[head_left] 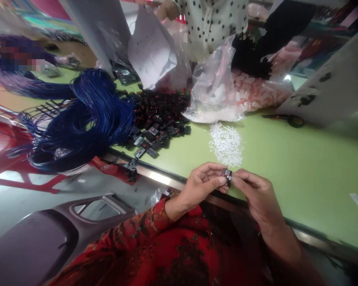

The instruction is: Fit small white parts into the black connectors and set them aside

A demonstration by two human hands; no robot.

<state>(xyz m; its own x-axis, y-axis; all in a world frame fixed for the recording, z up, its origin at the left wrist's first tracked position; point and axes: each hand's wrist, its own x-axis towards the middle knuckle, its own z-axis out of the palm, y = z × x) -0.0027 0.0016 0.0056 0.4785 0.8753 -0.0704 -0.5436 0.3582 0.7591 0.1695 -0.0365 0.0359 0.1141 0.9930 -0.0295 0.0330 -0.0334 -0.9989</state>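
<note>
Between thumb and fingers, my left hand [201, 184] grips a small black connector housing [227, 174] with a bit of red on it, over the table's front edge. My right hand [255, 190] pinches at the connector's right side; whatever sits between its fingertips is too small to make out. Just beyond my hands lies a scatter of tiny white plastic pieces [226, 145] on the green table [286, 167]. A heap of similar black connectors [158, 119] is to the left of them.
A big bundle of blue wires [92, 107] hangs over the table's left edge. Behind the white pieces stand a clear plastic bag [214, 87] and a bag of orange-white parts [256, 93]. Scissors [295, 120] lie at right. A person in a dotted shirt [213, 24] is opposite. A chair [41, 238] stands lower left.
</note>
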